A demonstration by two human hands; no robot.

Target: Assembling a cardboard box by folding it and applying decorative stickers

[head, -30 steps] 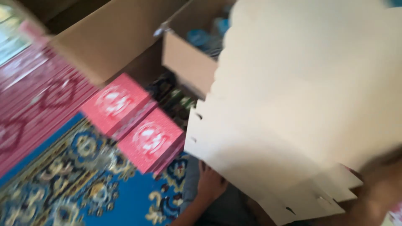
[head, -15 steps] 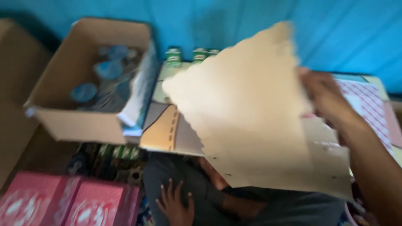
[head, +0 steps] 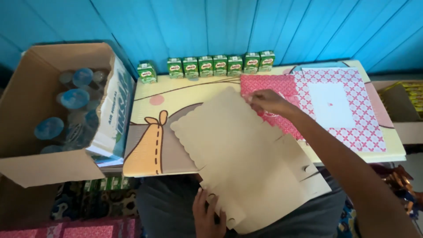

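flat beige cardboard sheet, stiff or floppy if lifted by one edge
The cardboard sheet looks thin and probably light. It overhangs the table without drooping, so it is likely fairly stiff, though it may bend at its creases. Right hand and left hand hold opposite edges.

head cam | 1 view | looks steeply down, facing blue wall (head: 211, 26) | close over low table (head: 176, 94)

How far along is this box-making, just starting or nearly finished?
Early, by the look of it. Laid out already: a row of green drink cartons along the low table, and a red patterned flat sheet. In hand: a flat tan cardboard blank, unfolded, with the right hand at its top edge and the left hand at its bottom flaps. Folding looks not yet done.
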